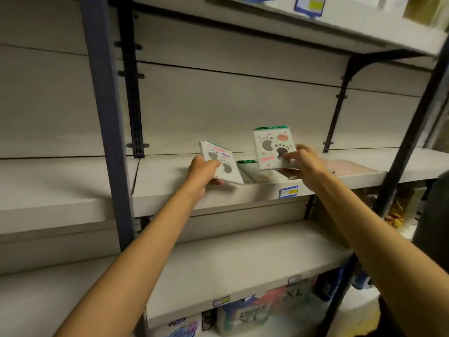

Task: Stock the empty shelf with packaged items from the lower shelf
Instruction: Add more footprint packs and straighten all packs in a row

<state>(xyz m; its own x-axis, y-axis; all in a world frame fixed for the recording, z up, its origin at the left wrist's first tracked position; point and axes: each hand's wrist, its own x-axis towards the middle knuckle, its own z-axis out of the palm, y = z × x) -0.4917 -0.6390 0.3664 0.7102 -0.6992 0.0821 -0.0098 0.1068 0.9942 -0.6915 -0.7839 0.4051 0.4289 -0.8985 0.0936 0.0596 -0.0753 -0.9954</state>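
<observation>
A person reaches both arms up to the shelf point(267, 188), placing stock. The left hand point(202, 170) pinches a footprint-printed packet point(222, 164), tilted toward eleven o'clock at the shelf's front edge. The right hand point(303, 159) grips a second packet point(273, 148), upright and just above the board. Between them a third packet point(252, 171) appears to lie flat, though blur makes this uncertain. More packaged goods point(243, 314) sit on the bottom level at six o'clock. The placing step is in hand; next, each packet likely needs setting down and releasing so it stands steadily.
</observation>
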